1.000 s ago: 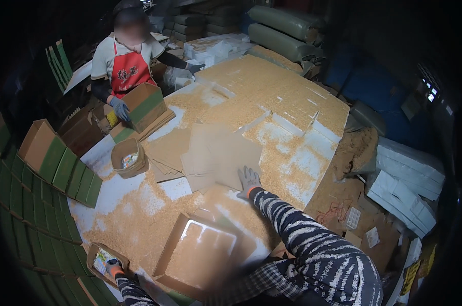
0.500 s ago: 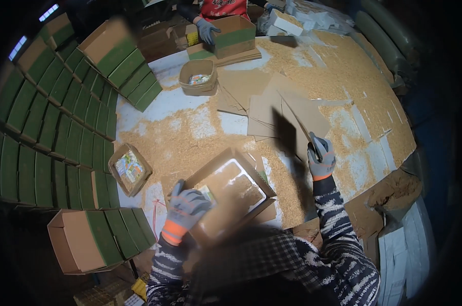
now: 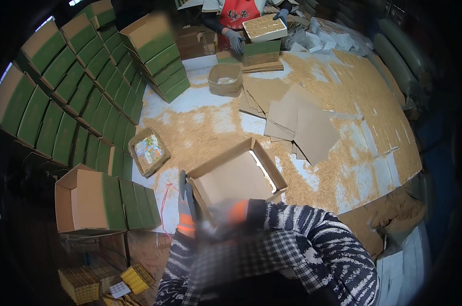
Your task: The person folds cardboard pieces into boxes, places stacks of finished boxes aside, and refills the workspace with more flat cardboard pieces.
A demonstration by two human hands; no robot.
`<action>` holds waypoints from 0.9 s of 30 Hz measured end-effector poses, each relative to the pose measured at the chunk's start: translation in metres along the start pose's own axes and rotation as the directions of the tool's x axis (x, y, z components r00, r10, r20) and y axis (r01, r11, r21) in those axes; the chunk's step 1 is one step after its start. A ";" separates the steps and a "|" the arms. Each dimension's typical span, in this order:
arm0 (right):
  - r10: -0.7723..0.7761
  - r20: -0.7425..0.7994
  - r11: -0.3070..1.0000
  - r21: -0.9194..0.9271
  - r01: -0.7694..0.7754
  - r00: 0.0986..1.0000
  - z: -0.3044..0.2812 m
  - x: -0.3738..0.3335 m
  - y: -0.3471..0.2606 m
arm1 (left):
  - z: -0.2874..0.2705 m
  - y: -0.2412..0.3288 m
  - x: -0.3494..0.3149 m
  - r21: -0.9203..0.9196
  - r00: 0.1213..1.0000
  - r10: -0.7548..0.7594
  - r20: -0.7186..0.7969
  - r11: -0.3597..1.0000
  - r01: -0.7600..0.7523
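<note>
In front of me an open cardboard box (image 3: 194,189) stands on the table. A flat cardboard sheet (image 3: 231,181) lies inside it, and the edge of a white tray (image 3: 264,171) shows along its right side. My left hand (image 3: 185,201), in a grey glove with an orange cuff, is at the box's left wall with fingers stretched out. Across the box's near corner reaches my right hand (image 3: 219,211), also gloved. Motion smears its fingers, so what it holds, if anything, is unclear.
Loose cardboard sheets (image 3: 312,125) lie beyond the box amid scattered sawdust-like bits. Two tubs of small packets (image 3: 149,153) (image 3: 225,80) stand leftward. Green boxes (image 3: 62,102) are stacked at left. Across the table a co-worker (image 3: 236,15) holds a filled white tray (image 3: 264,35) over a green box.
My right hand has come left from the loose cardboard to the box, where a sheet now covers most of the white tray. The co-worker now holds a filled tray. The view has shifted.
</note>
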State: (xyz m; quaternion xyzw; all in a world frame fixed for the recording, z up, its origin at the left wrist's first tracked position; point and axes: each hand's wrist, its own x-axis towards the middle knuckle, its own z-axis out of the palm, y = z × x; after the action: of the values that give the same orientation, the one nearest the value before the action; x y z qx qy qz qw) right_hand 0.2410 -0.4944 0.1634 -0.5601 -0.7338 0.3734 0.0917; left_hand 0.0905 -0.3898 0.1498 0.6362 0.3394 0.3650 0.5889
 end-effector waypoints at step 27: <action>0.019 -0.745 0.613 0.536 0.581 0.667 -0.110 -0.005 -0.091 | -0.208 0.185 -0.076 0.669 0.236 0.866 -0.441 0.492 -0.557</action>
State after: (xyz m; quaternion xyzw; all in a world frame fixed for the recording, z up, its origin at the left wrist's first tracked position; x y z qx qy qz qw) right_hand 0.2350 -0.4587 0.3022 -0.4334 -0.5112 0.3796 0.6378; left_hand -0.1273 -0.3647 0.3374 0.6077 0.2704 0.7464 0.0199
